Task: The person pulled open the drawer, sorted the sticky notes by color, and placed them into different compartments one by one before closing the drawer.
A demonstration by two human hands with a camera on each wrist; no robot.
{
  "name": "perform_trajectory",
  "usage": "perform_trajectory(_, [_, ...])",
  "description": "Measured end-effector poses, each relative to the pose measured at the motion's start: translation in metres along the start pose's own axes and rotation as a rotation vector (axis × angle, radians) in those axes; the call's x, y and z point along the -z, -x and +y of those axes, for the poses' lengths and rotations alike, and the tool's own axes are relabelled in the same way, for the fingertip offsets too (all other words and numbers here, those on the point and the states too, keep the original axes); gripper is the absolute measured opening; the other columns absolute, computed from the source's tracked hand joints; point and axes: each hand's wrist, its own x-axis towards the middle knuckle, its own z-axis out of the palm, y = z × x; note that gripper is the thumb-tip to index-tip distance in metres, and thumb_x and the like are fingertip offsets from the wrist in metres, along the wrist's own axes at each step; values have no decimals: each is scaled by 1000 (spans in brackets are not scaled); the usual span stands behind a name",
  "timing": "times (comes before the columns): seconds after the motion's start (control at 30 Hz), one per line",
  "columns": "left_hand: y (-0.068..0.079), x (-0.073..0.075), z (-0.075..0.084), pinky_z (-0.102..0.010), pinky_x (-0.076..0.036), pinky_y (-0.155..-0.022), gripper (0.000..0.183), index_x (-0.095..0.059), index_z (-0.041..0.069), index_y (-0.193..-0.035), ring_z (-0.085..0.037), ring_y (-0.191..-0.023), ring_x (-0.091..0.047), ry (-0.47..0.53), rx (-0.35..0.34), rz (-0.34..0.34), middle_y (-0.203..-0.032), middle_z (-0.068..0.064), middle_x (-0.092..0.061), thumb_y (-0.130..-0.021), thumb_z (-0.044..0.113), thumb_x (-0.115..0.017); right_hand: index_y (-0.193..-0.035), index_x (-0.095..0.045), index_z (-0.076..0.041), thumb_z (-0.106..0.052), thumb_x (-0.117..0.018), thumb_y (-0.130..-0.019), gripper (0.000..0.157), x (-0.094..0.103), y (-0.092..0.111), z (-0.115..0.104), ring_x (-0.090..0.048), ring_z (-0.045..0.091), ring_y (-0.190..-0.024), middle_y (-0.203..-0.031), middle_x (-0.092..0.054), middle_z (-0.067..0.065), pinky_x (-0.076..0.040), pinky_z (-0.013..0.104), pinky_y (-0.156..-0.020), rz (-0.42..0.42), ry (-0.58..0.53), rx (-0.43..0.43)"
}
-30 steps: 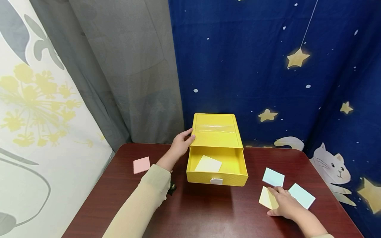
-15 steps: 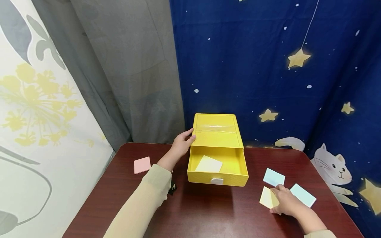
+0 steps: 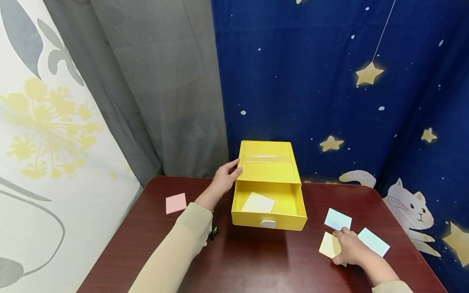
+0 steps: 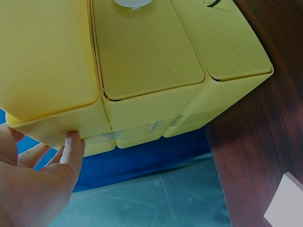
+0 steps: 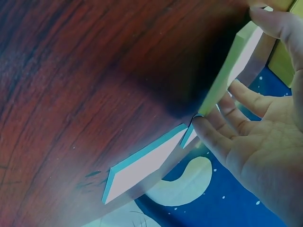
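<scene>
My left hand [image 3: 222,178] rests against the left side of a yellow drawer unit [image 3: 269,162]. In the left wrist view its thumb [image 4: 73,144] presses the side wall. The top drawer [image 3: 269,219] is pulled out, with a pale yellow sticky note pad [image 3: 258,202] lying inside. On the right, my right hand [image 3: 349,246] pinches another pale yellow sticky note pad [image 3: 328,245] between thumb and fingertips at opposite edges. Whether this pad is clear of the table cannot be told. Two light blue sticky note pads [image 3: 338,219] [image 5: 147,163] lie beside that hand.
A pink sticky note pad [image 3: 176,203] lies on the dark red table [image 3: 256,268] at the left. Next to the left forearm sits a small dark object [image 3: 213,233], partly hidden. Curtains [image 3: 271,81] hang behind the table.
The right hand has drawn its fingers and thumb in around the edges of the yellow pad. My left hand stays on the drawer unit. The view has shifted slightly.
</scene>
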Motion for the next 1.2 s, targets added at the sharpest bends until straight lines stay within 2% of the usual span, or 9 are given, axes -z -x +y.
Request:
perform_trajectory(0.37, [-1,-1,1,-46,-32,-112,50,-43,24,-143,-26,-139,-33,2,-3,-4,-150,-6,-38,-95,34,-55,-107,-59,5,-31,-86,-40,82,-3,2,-2,-44,26,-83,-91,-48,10,-44,40,-69,24,34,-8])
perform_trajectory(0.63, [-1,-1,0,-46,-32,-111,51,-43,25,-143,-26,-139,-33,-2,-6,-1,-150,-6,-38,-95,34,-55,-116,-54,9,-32,-87,-48,86,3,-2,-3,-54,30,-91,-99,-59,14,-47,47,-76,-12,2,-24])
perform_trajectory(0.77, [-1,-2,1,-45,-32,-111,50,-43,25,-143,-25,-139,-33,1,-1,2,-150,-5,-38,-95,34,-55,-117,-53,10,-34,-87,-50,88,5,-4,-4,-54,30,-93,-103,-60,16,-47,47,-78,-26,-5,-34])
perform_trajectory(1.1, [-2,-1,-1,-45,-32,-112,50,-44,26,-143,-25,-139,-33,-1,8,3,-150,-5,-37,-95,35,-55,-117,-55,9,-45,-89,-50,92,5,-3,-6,-54,29,-89,-96,-58,13,-47,47,-76,-13,-23,-17])
perform_trajectory(1.2, [-2,-1,-1,-45,-32,-112,50,-44,26,-143,-25,-139,-32,-1,11,4,-150,-6,-37,-95,35,-55,-116,-57,9,-43,-87,-54,86,6,-3,-4,-55,29,-87,-93,-59,12,-47,46,-75,1,-37,8])
